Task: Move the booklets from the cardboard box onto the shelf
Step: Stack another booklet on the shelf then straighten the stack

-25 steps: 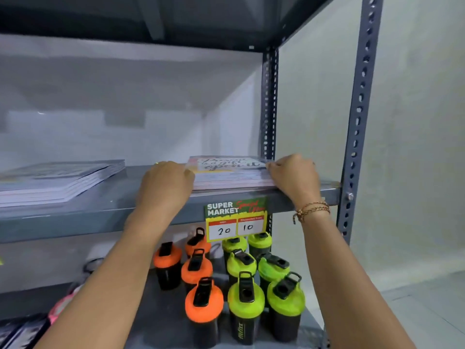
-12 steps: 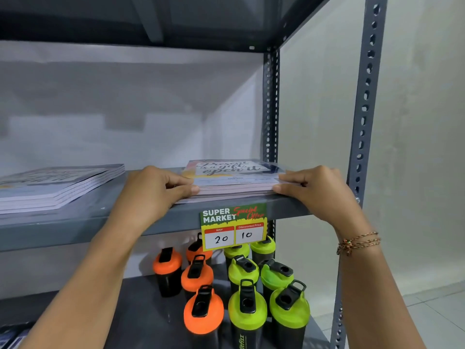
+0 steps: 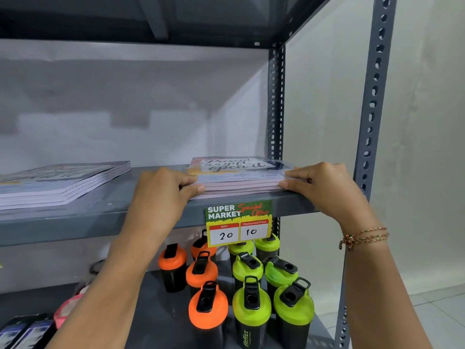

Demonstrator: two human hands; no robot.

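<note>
A stack of booklets with a cursive-lettered cover lies flat at the right end of the grey metal shelf. My left hand pinches the stack's left front corner, thumb under and fingers on top. My right hand grips the right front corner the same way. A second stack of booklets rests on the same shelf at the left. The cardboard box is out of view.
A supermarket price tag hangs from the shelf edge under the stack. Orange-lidded and green-lidded shaker bottles crowd the lower shelf. Perforated uprights frame the right side; a white wall stands behind.
Both hands went from lying knuckles-up over the stack's ends to pinching its front corners. The stack sits squarer at the shelf's front edge, and the view has tilted up a little.
</note>
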